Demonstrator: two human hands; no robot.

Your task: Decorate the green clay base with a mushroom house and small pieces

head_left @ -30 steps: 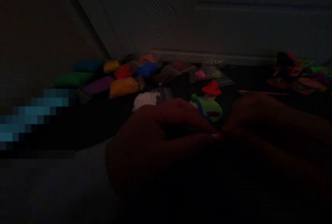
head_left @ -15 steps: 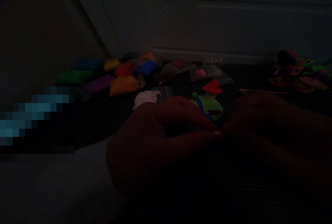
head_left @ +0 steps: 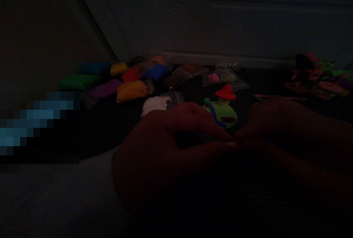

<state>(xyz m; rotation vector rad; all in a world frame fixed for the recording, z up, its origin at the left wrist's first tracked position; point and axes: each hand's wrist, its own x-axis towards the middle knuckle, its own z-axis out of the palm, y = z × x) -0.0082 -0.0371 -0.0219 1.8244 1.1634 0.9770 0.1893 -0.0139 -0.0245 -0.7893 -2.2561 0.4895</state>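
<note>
The scene is very dark. My left hand (head_left: 165, 150) and my right hand (head_left: 278, 127) meet fingertip to fingertip low in the middle, both pinched closed on a tiny red bit of clay (head_left: 235, 144). Just behind the fingertips stands a clay figure (head_left: 222, 111): a green base with a blue strip and a white stem under a red cap. A white lump of clay (head_left: 154, 104) lies behind my left hand.
Several small bags of coloured clay (head_left: 131, 91) lie at the back left, with clear bags (head_left: 217, 78) beside them. More colourful clay pieces (head_left: 317, 76) sit far right. A pale panel with a heart pattern (head_left: 169, 12) closes the back.
Almost nothing: the view shifted slightly and the pinched fingertips stayed together in the same place.
</note>
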